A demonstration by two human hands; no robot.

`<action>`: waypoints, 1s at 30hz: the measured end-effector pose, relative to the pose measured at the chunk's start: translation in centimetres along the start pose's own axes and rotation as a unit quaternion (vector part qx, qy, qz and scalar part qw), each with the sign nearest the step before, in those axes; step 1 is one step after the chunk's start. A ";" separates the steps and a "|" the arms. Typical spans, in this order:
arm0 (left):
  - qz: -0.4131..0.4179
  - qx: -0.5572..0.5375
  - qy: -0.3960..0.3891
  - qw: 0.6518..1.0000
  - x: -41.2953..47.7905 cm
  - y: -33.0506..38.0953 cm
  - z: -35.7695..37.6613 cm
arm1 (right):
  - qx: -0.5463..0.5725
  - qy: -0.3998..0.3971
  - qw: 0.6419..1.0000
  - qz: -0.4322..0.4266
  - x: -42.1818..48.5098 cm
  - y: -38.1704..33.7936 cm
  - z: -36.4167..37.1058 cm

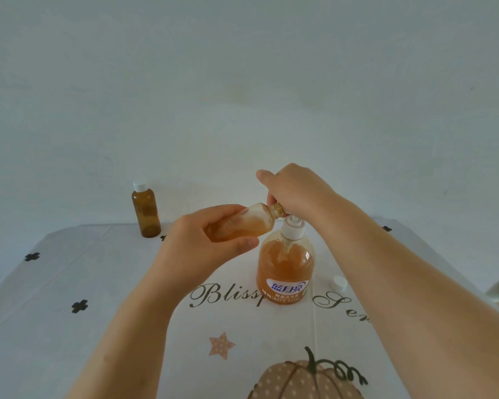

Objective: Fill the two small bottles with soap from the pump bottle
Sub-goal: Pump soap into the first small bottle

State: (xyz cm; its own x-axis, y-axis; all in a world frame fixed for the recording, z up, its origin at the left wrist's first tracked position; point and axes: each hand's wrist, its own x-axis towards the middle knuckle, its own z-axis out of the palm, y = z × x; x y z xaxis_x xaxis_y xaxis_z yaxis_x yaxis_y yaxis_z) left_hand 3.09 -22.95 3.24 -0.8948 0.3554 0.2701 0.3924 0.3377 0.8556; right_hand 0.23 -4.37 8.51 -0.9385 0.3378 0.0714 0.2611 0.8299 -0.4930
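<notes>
Cloth lies smooth and white over your bench. Closest to you it has a dotted brown pumpkin printed on it, then a dotted star, then curly black letters.

On those letters stands the pump bottle. It is round and made of see-through plastic. Orange soap with bubbles fills it almost up to its white neck. A blue and white label sits low on its front. A little white cap with ridges lies on the cloth to the right of it, not touching it.

Your left hand is up in the air beside the pump bottle. Its fingers and thumb wrap round the tilted small bottle. That bottle is see-through with no cap. Its open mouth points at the pump's spout, under your other hand. Orange soap streaks its inside, and some sits along the low side. You cannot tell if the mouth touches the spout.

Your right hand sits on top of the pump, fingers curled down over the pump head, which is hidden.

Far back on the left stands the capped small bottle, brown, upright, with a white top. What is inside is hard to see.

Behind it all is a plain pale wall.
</notes>
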 end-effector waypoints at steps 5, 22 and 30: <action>-0.001 0.000 -0.003 1.000 0.1 0.0 -0.2 | -0.019 0.003 0.999 -0.025 -0.2 0.1 0.1; -0.019 0.022 -0.008 1.000 0.2 0.0 0.0 | 0.026 0.002 1.000 -0.003 0.1 0.9 0.8; 0.002 0.000 0.023 1.000 -0.1 0.4 0.2 | -0.004 -0.001 1.000 0.017 0.0 -0.3 -0.5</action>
State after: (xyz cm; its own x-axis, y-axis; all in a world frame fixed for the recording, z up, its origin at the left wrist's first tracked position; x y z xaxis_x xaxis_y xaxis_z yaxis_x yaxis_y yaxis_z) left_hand 3.36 -22.70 3.47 -0.9023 0.3166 0.2925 0.3952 0.3366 0.8547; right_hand 0.30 -4.41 9.06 -0.9294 0.3652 0.0538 0.2946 0.8216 -0.4880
